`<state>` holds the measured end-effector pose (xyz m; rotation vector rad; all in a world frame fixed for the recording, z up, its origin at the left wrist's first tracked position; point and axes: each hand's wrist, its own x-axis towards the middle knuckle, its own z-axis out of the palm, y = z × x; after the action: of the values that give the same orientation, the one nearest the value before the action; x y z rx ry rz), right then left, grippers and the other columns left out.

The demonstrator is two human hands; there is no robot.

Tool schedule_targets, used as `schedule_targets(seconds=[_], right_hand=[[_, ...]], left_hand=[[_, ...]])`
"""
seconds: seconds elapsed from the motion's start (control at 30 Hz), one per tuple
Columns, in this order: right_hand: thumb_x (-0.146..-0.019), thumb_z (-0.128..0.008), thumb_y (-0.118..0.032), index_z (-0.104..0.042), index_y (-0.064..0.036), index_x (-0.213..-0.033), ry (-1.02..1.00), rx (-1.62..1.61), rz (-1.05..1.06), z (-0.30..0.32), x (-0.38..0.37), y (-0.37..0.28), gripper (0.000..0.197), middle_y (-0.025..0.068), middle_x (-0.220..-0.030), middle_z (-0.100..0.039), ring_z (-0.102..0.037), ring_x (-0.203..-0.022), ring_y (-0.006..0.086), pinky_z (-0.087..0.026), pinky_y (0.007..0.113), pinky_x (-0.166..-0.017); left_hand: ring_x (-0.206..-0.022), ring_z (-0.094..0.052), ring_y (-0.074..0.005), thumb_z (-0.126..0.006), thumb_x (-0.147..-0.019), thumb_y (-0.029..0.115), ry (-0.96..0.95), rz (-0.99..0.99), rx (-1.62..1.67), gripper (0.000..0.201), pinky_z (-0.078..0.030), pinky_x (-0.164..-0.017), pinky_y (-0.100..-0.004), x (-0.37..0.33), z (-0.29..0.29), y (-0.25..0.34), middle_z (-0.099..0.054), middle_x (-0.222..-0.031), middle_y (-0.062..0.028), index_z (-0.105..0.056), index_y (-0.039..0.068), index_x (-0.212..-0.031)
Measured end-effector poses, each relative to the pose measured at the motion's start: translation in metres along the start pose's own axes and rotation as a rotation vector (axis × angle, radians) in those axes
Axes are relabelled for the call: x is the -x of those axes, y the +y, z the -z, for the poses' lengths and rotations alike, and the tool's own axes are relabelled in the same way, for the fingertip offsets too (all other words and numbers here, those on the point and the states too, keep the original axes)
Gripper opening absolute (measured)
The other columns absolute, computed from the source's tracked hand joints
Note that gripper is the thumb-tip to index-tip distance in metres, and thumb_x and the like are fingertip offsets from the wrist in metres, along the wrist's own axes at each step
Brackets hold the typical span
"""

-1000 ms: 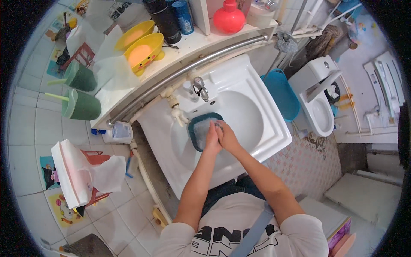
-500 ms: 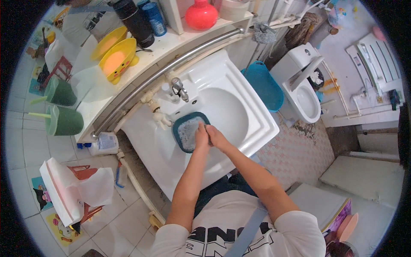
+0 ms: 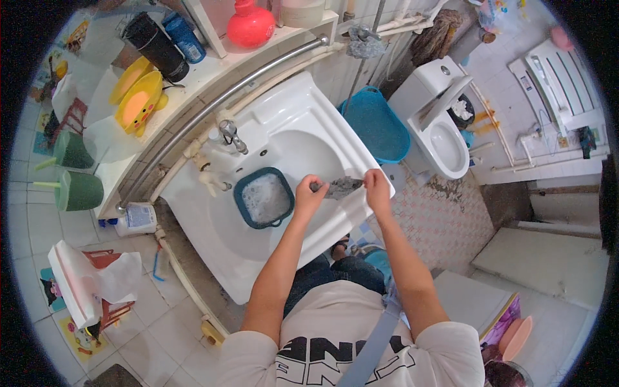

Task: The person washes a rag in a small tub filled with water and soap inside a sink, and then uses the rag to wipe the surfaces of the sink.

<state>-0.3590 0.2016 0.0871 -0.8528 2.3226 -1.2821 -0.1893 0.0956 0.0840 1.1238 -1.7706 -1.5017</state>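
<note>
Over sink's point(image 3: 193, 213) front-right edge, L hand point(image 3: 309, 193) & R hand point(image 3: 377, 187) pinch wet grey cloth point(image 3: 342, 187) taut; drips may miss basin, wetting floor.

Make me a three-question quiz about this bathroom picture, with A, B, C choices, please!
1. Where is the small teal tub of soapy water?
A. in the white sink
B. on the toilet
C. on the floor

2. How many green cups with straws stand at the left?
A. one
B. two
C. four

3. How is the wet grey cloth being held?
A. crumpled in one hand
B. lying loose in the tub
C. stretched between the left hand and the right hand

Answers:
1 A, the tub sits in the basin below the tap.
2 B, two green cups stand side by side.
3 C, each hand's grip pinches one end above the sink.
</note>
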Motion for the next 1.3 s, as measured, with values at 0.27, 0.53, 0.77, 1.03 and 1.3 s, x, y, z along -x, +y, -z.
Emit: schedule_targets(seconds=[0.27,0.53,0.77,1.03,1.3], right_hand=[[-0.086,-0.054,-0.002,-0.061,-0.0050,-0.108,-0.294,-0.080,0.232,0.034,-0.002,-0.004,0.023,0.0087,-0.099,-0.064,-0.062,-0.086,0.0194,-0.049,0.031,-0.074],[-0.086,-0.060,-0.009,-0.064,-0.0005,-0.103,-0.360,-0.249,-0.086,0.023,-0.006,0.023,0.019,0.0058,-0.081,-0.065,-0.059,-0.073,0.0118,-0.047,0.027,-0.067],[-0.081,-0.065,-0.008,-0.069,-0.0039,-0.097,-0.240,-0.223,-0.026,0.057,-0.027,0.044,0.017,0.0060,-0.083,-0.067,-0.058,-0.068,0.0106,-0.046,0.025,-0.061],[-0.084,-0.061,-0.002,-0.067,-0.0028,-0.097,-0.197,-0.289,0.025,0.099,-0.051,0.007,0.015,0.0004,-0.082,-0.064,-0.055,-0.071,0.0068,-0.045,0.022,-0.066],[-0.075,-0.064,-0.004,-0.063,-0.0024,-0.105,-0.174,0.318,0.197,0.099,-0.036,0.040,0.029,0.0214,-0.124,-0.050,-0.050,-0.110,0.0353,-0.041,0.043,-0.091]], left_hand=[[-0.070,-0.045,-0.0079,-0.055,-0.092,0.021,-0.167,0.013,0.218,0.020,-0.039,-0.059,-0.0232,0.003,-0.039,0.005,-0.047,-0.078,-0.0015,-0.044,0.005,-0.095],[-0.074,-0.058,-0.0129,-0.064,-0.083,0.009,-0.066,-0.006,0.165,0.032,-0.047,-0.065,-0.0256,0.007,-0.029,0.011,-0.058,-0.082,-0.0054,-0.047,0.002,-0.109],[-0.078,-0.060,-0.0113,-0.064,-0.081,0.001,-0.148,0.168,0.268,0.036,-0.047,-0.070,-0.0230,0.010,-0.036,0.015,-0.065,-0.086,-0.0068,-0.052,0.003,-0.115],[-0.080,-0.060,-0.0104,-0.058,-0.084,-0.002,0.150,-0.029,0.360,0.014,-0.047,-0.072,-0.0235,0.007,-0.048,0.035,-0.065,-0.086,-0.0052,-0.060,0.002,-0.098],[-0.106,-0.053,-0.0251,-0.058,-0.081,0.001,-0.007,0.003,-0.493,0.028,-0.040,-0.094,-0.0347,0.053,-0.075,0.022,-0.055,-0.117,-0.0132,-0.057,-0.001,-0.109]])
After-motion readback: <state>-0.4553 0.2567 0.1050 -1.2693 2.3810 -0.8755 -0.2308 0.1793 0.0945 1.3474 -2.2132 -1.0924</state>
